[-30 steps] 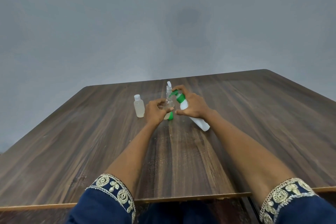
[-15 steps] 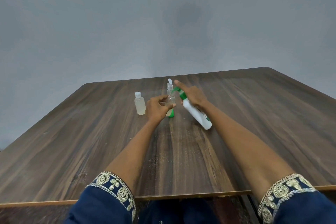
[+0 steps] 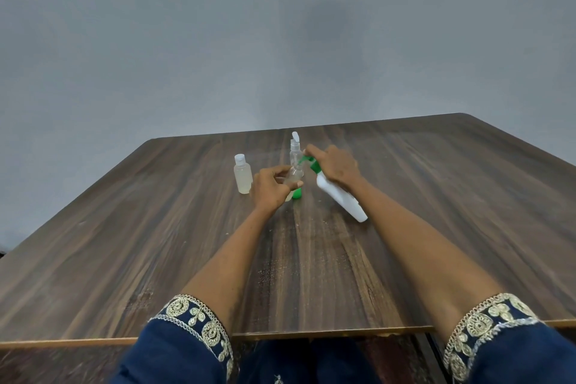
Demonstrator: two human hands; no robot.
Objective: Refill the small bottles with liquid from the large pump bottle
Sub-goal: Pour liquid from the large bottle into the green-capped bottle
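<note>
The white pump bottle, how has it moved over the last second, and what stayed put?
The right hand shifted its grip on the white pump bottle up to the green pump end, with the nozzle at the small bottle that the left hand still holds. The capped bottle stayed put.

Matt wood-grain table [image 3: 436,196], clear plastic small bottle [image 3: 242,176], glossy white plastic pump bottle [image 3: 341,199].

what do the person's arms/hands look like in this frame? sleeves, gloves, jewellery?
Both forearms are bare, with no gloves on the left hand or right hand. No rings or watch are discernible. Dark blue sleeves end below the elbows, with cuffs trimmed in gold floral embroidery.
</note>
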